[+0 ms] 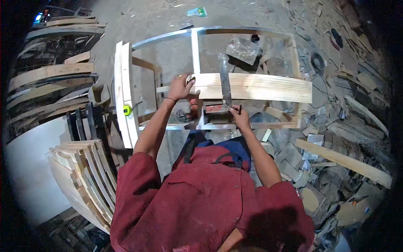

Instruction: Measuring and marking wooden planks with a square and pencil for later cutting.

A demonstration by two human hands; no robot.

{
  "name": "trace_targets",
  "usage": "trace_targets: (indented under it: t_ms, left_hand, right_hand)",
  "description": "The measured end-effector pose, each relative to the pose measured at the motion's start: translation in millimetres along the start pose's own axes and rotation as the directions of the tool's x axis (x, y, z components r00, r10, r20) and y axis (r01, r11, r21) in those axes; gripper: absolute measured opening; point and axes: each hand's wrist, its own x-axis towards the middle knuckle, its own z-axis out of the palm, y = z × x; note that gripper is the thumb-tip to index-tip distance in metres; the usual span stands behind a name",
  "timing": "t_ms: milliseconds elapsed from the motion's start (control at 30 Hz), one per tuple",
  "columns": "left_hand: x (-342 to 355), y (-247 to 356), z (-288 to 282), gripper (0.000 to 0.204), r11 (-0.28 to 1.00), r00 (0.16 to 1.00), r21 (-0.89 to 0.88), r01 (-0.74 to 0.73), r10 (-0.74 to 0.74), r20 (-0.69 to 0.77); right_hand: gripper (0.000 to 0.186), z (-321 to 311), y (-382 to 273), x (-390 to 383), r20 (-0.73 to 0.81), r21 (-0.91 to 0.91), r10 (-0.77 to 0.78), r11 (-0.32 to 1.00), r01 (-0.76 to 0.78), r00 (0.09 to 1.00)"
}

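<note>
Two pale boards [264, 87] lie side by side across a rectangular wooden frame [195, 52] in front of me. My left hand [180, 87] grips their left end, its fingers curled. A flat grey metal blade [225, 80], like a carpenter's square, lies across the boards. At the blade's near end my right hand [240, 116] is closed, with a thin dark pencil-like stick showing between its fingers. A red-and-dark object [216, 108] sits just below the boards; its kind is unclear.
Two upright pale boards [126, 90] stand at the frame's left side, with a yellow-green tape measure [127, 110] on them. Stacked panels [84, 176] lean at the lower left. A plastic-wrapped block [244, 50] lies beyond the boards. Scraps and a long plank [344, 163] cover the right.
</note>
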Motion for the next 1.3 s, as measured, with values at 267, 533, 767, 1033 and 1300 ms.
trace_targets:
  t_ms: [267,533,767,1033,1300]
  left_hand:
    - [-23,-63,-27,0.049,0.981,1.000,-0.196,0.002,-0.004,-0.010]
    - [-4,-77,3,0.061,0.940,0.995,-0.329,-0.087,0.068,-0.069]
    - [3,-82,16,0.056,0.904,1.000,-0.428,-0.016,0.021,0.007]
    - [9,-95,29,0.057,0.834,1.000,-0.552,0.013,-0.009,0.011]
    - [9,-96,29,0.055,0.846,1.000,-0.534,0.000,0.005,0.007]
  right_hand:
    - [0.028,159,-27,-17,0.005,-0.038,-0.042,0.998,0.043,0.999]
    - [0.027,208,-43,-9,-0.128,-0.016,0.069,0.997,-0.072,0.989]
    - [0.026,216,-52,-15,-0.156,0.139,0.130,0.984,-0.108,0.979]
    - [0.028,221,-51,-16,-0.200,0.130,0.134,0.986,-0.109,0.971]
    - [0.031,225,-40,-11,-0.182,0.148,0.222,0.969,-0.197,0.958]
